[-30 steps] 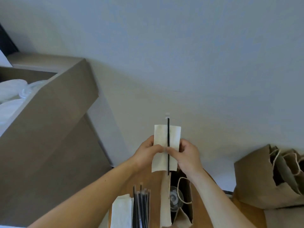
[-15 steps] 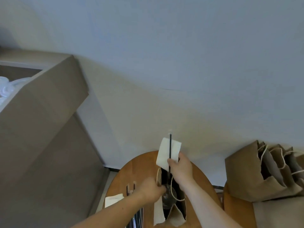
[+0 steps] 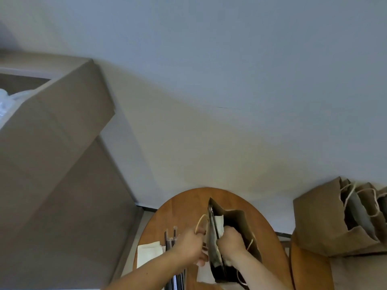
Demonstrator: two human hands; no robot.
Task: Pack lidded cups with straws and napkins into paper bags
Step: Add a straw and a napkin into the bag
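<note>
An open brown paper bag [image 3: 240,222] stands on the round wooden table [image 3: 184,210]. My right hand [image 3: 231,241] is inside the bag's mouth and pinches a white napkin [image 3: 219,223] together with a black straw [image 3: 213,220], both partly down in the bag. My left hand [image 3: 191,244] grips the bag's left edge beside its cord handle [image 3: 200,221]. The cup inside the bag is hidden.
A stack of white napkins [image 3: 149,253] and a bundle of black straws [image 3: 170,239] lie on the table left of the bag. Several more brown bags [image 3: 339,218] stand at the right. A large cardboard box [image 3: 52,143] rises at the left.
My right hand has lowered the napkin and straw from above the bag into its mouth. My left hand let go of the napkin and took the bag's left edge.
</note>
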